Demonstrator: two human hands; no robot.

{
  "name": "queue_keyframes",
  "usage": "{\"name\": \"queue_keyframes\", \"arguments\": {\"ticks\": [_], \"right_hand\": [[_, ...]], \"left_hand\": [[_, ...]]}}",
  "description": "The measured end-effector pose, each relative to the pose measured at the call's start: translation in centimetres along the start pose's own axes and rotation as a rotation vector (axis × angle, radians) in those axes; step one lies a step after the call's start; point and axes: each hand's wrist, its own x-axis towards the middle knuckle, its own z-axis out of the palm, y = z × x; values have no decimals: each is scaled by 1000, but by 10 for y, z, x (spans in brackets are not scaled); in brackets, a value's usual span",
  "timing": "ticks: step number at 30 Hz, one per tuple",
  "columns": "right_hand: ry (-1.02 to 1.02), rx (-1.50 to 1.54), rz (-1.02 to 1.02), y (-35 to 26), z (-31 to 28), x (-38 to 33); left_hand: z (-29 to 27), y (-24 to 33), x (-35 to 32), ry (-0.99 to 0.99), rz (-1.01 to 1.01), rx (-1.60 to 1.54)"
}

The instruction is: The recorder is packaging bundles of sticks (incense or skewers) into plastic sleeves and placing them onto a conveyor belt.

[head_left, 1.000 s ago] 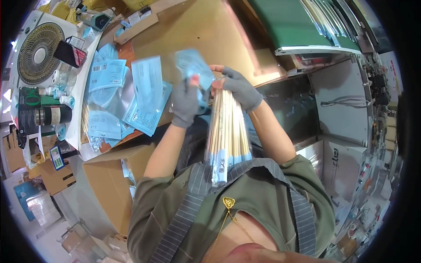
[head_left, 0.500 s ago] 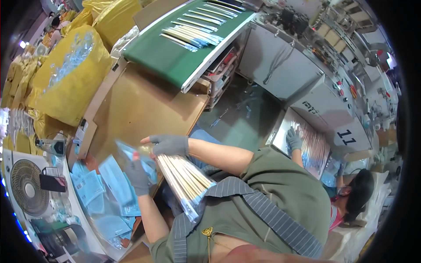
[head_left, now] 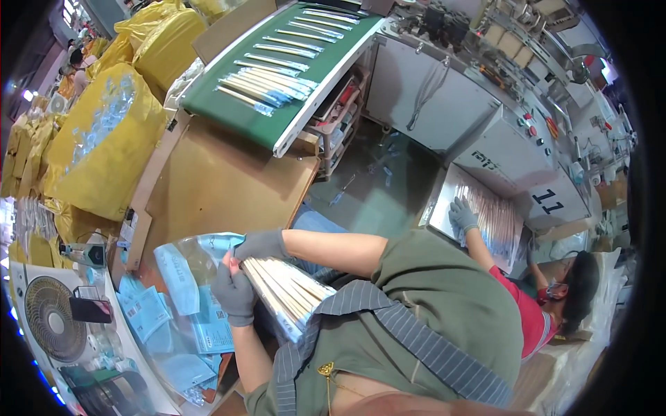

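Observation:
Across my lap slants a bundle of thin pale wooden sticks (head_left: 283, 290) in clear wrappers with blue ends. Its upper end meets both hands, which wear grey fingertip-less gloves. My left hand (head_left: 234, 297) is closed at the bundle's upper left side, thumb up against the sticks. My right hand (head_left: 263, 245) bends over the top of the bundle, its fingers partly hidden, gripping the edge of a clear and blue plastic bag (head_left: 222, 241). The bag spreads out to the left above my left hand. Whether the stick ends are inside it, I cannot tell.
Blue printed bags (head_left: 149, 315) lie in a pile at left, beside a fan (head_left: 55, 319). Beyond a brown board (head_left: 229, 173), a green conveyor belt (head_left: 243, 118) carries wrapped sticks. At right, a co-worker's gloved hand (head_left: 463, 213) rests by a tray of sticks (head_left: 489, 218).
The blue bag, blurred between my hands before, now spreads left, opened out. My right hand has drawn in to the bundle's top, and my left hand has moved right against the sticks.

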Motion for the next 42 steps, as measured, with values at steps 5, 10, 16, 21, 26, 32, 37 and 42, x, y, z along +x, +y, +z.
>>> {"name": "queue_keyframes", "arguments": {"ticks": [5, 10, 16, 21, 26, 32, 37, 42], "right_hand": [[-131, 621, 121, 39, 7, 8], [-166, 539, 26, 36, 19, -93], [6, -516, 107, 7, 0, -103], [580, -887, -637, -50, -22, -43], [451, -988, -742, -159, -28, -12], [329, -997, -736, -214, -27, 11], [128, -853, -598, -230, 5, 40], [-253, -472, -870, -265, 144, 3]], "left_hand": [[-3, 18, -14, -122, 49, 109], [-13, 17, -44, -167, 199, 104], [-20, 26, -64, -208, 75, 32], [-57, 73, 43, -226, -49, 33], [-136, 40, 105, -241, 184, 639], [-175, 43, 139, -208, -52, 530], [-231, 39, 91, -366, -304, -23], [-306, 24, -46, -127, -775, -853]]}}
